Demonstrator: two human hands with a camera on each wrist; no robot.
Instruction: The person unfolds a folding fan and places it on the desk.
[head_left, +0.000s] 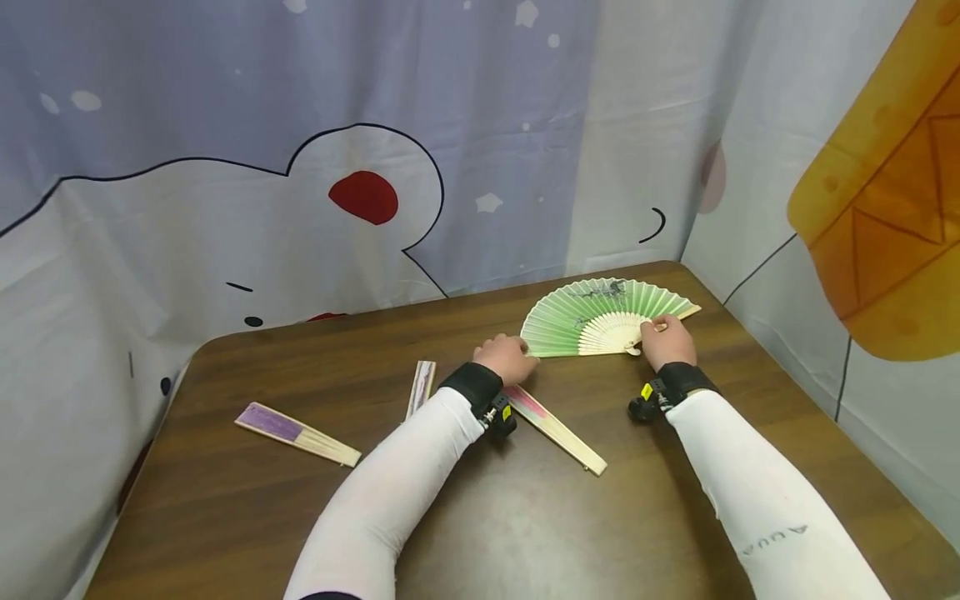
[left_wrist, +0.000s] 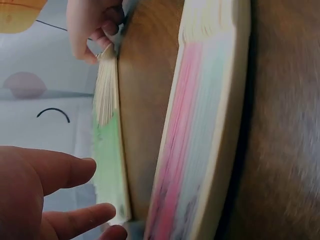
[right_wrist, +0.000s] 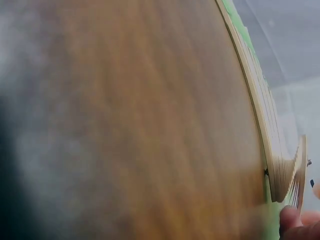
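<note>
The table (head_left: 525, 517) is hemmed by a curtain (head_left: 300, 167) along its far and right edges; its near half lies bare between the sleeves. The green fan (head_left: 600, 312) lies spread flat near the far right corner, close to the far edge, with bare wood to its right. The pink fan (head_left: 558, 429), folded, lies just behind the left wrist, slanting toward the near side. A purple fan (head_left: 296, 433) and a narrow folded fan (head_left: 422, 387) lie well apart to the left. The left hand (head_left: 506, 357) touches the green fan's left end rib, its grip loose, fingers nearly straight. The right hand (head_left: 666, 340) pinches the rib ends by the pivot, its grip narrow.
</note>
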